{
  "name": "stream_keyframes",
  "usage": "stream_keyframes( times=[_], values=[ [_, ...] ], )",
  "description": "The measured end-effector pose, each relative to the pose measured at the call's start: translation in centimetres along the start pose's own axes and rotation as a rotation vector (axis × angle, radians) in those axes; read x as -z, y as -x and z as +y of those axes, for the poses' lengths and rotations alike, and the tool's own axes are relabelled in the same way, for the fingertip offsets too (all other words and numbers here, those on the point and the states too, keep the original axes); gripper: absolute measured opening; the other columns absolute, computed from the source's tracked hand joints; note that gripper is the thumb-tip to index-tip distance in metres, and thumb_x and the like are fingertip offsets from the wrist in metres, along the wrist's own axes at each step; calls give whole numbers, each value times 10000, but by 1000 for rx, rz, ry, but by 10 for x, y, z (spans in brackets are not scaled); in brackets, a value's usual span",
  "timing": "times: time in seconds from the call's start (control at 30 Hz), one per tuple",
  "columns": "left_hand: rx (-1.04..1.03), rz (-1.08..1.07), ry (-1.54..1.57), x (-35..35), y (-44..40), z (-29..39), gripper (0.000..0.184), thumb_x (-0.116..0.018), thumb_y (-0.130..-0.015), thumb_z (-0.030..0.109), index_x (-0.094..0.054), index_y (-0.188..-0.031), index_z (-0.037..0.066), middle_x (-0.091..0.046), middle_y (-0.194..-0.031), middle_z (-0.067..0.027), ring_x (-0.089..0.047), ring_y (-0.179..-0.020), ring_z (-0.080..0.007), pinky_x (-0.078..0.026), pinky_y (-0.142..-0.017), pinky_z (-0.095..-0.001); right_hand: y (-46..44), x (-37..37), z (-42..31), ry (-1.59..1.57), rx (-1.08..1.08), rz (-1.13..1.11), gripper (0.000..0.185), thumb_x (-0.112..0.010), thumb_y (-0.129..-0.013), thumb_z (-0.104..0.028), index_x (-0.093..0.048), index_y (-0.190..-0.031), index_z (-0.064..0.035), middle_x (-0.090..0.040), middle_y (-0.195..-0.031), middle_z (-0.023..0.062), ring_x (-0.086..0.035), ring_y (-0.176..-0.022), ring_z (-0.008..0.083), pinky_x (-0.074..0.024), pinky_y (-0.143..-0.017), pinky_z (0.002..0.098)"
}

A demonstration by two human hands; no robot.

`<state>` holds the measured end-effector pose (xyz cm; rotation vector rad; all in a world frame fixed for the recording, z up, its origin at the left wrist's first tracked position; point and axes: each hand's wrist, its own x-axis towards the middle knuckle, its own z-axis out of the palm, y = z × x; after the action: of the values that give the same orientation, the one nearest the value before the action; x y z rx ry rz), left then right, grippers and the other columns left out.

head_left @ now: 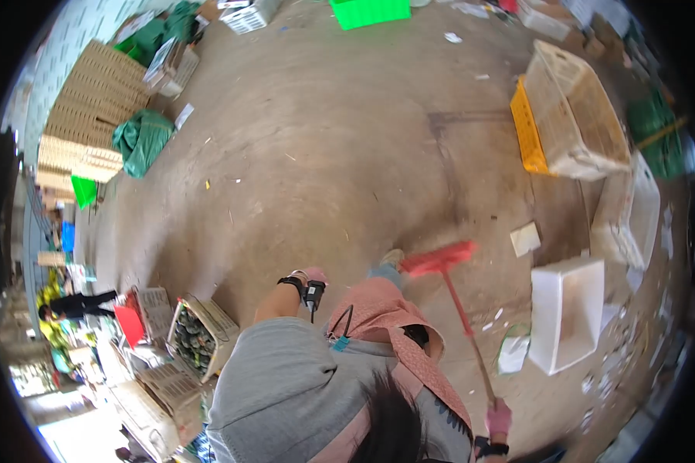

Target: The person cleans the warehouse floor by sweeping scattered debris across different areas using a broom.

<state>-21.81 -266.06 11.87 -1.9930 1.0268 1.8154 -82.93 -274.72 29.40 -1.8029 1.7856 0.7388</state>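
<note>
My right hand [500,420], in a pink glove, is closed around the upper handle of a broom [459,305] at the lower right. The broom's wide red head [440,259] is down near the floor, just ahead of my shoe [394,257], and its handle slants back toward me. My left hand [313,274] is out in front of my body, away from the broom. A dark band and a small black device sit on that wrist. The left fingers are too small and turned away to make out.
Right of the broom lie a white foam box [567,316], a white bag [513,353], a flat pale piece [525,239] and paper scraps. Crates [575,116] stand beyond. Left are stacked baskets [93,100], a green sack [143,143], a filled crate [201,336] and a person [77,305].
</note>
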Motion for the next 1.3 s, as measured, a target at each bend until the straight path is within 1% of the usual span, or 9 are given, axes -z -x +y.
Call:
stream_keyframes(
  times=[0.1, 0.27, 0.47, 0.6, 0.67, 0.77, 0.87, 1.03, 1.3],
  values=[
    [-375, 152, 38, 14, -65, -30, 312, -505, -746, 289, -544, -975, 81, -577, -725, -61, -528, -594, -156, -433, -548, -288, -69, 31, -101, -68, 257, -25, 263, -506, -700, -231, -511, -925, -94, -572, -784, 179, -542, -746, 355, -437, -627, 447],
    [-320, 360, 853, 73, -25, 41, 324, -509, -738, 349, -543, -910, 76, -557, -748, -42, -521, -602, -163, -421, -525, -304, -115, 111, -254, 208, 593, 40, 397, -489, -740, -388, -492, -1000, -89, -571, -727, 173, -545, -699, 357, -428, -595, 432],
    [-457, -224, 1965, 85, -36, 71, 280, -529, -750, 378, -520, -826, 109, -548, -742, -58, -508, -591, -162, -422, -516, -303, -129, 179, -339, 268, 986, 97, 243, -472, -759, -321, -483, -876, -109, -550, -641, 126, -547, -574, 318, -432, -489, 408],
    [-488, 667, 885, 85, -45, 58, 196, -555, -713, 111, -505, -857, -12, -566, -758, -97, -552, -663, -218, -470, -588, -319, -151, 206, -379, 277, 1165, 135, 196, -483, -757, -306, -498, -796, -114, -533, -604, 97, -541, -531, 295, -424, -450, 375],
    [-219, 689, 733, 111, 16, 95, 189, -507, -738, 52, -492, -904, -35, -580, -791, -103, -560, -691, -219, -485, -674, -290, -182, 209, -397, 311, 1192, 155, 187, -489, -754, -300, -503, -777, -115, -531, -600, 94, -537, -520, 295, -420, -442, 371],
    [106, 256, 2458, 118, -58, 63, 385, -301, -855, 317, -477, -913, -21, -525, -874, -147, -486, -860, -253, -382, -811, -392, -241, 207, -427, 132, 1204, 350, 176, -526, -731, -266, -523, -753, -91, -524, -586, 102, -532, -535, 289, -413, -453, 376],
    [-132, 65, 2786, 138, -95, 20, 305, -344, -855, 293, -443, -757, 22, -504, -735, -105, -488, -716, -229, -395, -755, -458, -298, 230, -472, -46, 1180, 505, 180, -551, -711, -246, -546, -770, -75, -536, -604, 107, -538, -561, 284, -424, -487, 372],
    [1, 415, 3096, 233, -76, 30, 346, -406, -853, 278, -379, -564, 90, -317, -441, -17, -357, -424, -181, -416, -602, -372, -351, 283, -590, -237, 1078, 267, 237, -545, -703, -264, -596, -831, -71, -588, -741, 116, -565, -678, 284, -460, -605, 345],
    [-20, 647, 3238, 298, -93, 11, 309, -387, -854, 301, -342, -610, 118, -327, -428, -1, -329, -389, -163, -441, -541, -356, -389, 358, -711, 194, 1551, -76, 292, -524, -733, -297, -568, -932, -88, -587, -842, 117, -554, -788, 280, -446, -687, 350]
  ],
)
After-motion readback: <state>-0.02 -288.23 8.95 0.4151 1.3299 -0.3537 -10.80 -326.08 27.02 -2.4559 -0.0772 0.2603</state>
